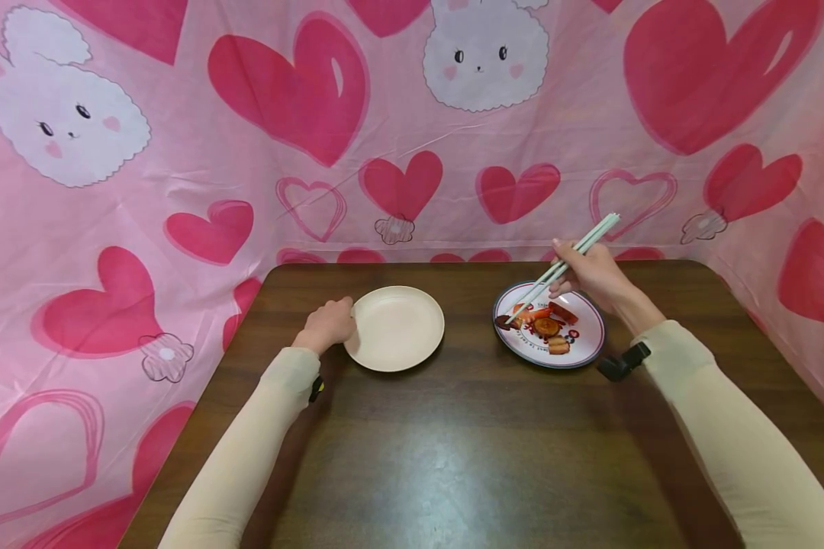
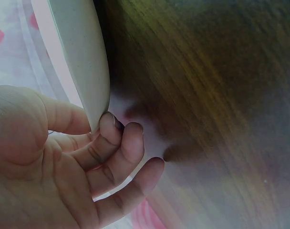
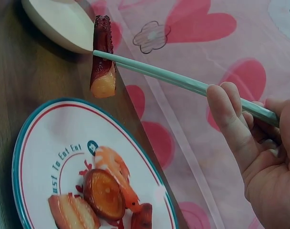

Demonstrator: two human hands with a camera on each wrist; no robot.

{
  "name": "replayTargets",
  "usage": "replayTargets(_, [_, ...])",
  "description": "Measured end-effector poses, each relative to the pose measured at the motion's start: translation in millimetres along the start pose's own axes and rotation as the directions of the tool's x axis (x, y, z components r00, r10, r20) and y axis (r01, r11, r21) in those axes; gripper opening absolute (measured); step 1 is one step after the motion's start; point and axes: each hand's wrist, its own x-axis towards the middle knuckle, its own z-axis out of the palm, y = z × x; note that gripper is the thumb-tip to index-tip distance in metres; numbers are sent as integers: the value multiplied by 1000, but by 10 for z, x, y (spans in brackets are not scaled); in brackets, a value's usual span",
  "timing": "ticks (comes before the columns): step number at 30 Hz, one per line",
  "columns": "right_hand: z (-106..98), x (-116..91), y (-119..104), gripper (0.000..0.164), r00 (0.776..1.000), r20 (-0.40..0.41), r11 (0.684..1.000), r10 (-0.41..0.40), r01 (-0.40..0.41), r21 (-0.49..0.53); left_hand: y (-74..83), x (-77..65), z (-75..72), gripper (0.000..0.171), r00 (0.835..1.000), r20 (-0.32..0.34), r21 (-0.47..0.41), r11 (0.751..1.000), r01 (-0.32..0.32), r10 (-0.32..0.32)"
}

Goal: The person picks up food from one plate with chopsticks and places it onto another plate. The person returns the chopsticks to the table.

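At the left, my left hand (image 1: 331, 323) pinches the rim of a plain cream plate (image 1: 394, 329) between thumb and fingers. My right hand (image 1: 593, 276) holds pale green chopsticks (image 3: 159, 72). Between their tips hangs a dark red octopus tentacle piece (image 3: 103, 59) with a yellowish end, raised above a white blue-rimmed plate (image 1: 584, 339). On that printed plate lie a shrimp (image 3: 117, 169), a round brown glazed piece (image 3: 105, 193), a pale layered chunk (image 3: 71, 210) and a red piece (image 3: 142, 217), partly cut off in the right wrist view.
The dark wooden table (image 1: 412, 442) bears both plates near its far edge, the cream one left of the printed one. A pink curtain (image 1: 412, 137) with hearts and rabbits hangs behind and along the sides. Black cameras (image 1: 623, 361) sit on the wrists.
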Motion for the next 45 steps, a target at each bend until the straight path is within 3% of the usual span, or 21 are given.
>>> replayTargets(28, [346,214,-6,34,999,26,999,24,-23,-43,-9,-27,1,34,1000,-8,1,1000,0,0])
replayTargets(45, [562,337,78,34,998,62,1000,18,-18,3,-16,11,13,36,1000,-10,0,1000,-1,1])
